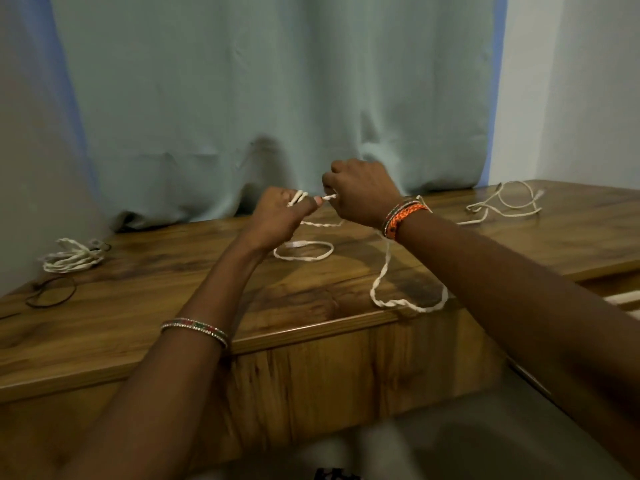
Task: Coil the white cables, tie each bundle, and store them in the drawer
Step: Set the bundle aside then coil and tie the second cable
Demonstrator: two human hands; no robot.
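Observation:
Over the middle of the wooden tabletop (145,282) my left hand (277,216) holds several turns of a white cable (304,252). My right hand (360,192) pinches the same cable just beside it. The cable's slack lies in a loop under my hands and runs in a second loop to the table's front edge. A coiled white bundle (72,258) lies at the far left, tied with a dark band. Another loose white cable (502,204) sprawls at the back right. An open drawer (620,299) shows at the right edge, half hidden by my right arm.
A dark elastic loop (52,292) lies on the table in front of the coiled bundle. A pale green curtain (277,98) hangs right behind the table. The table's front edge runs under my forearms.

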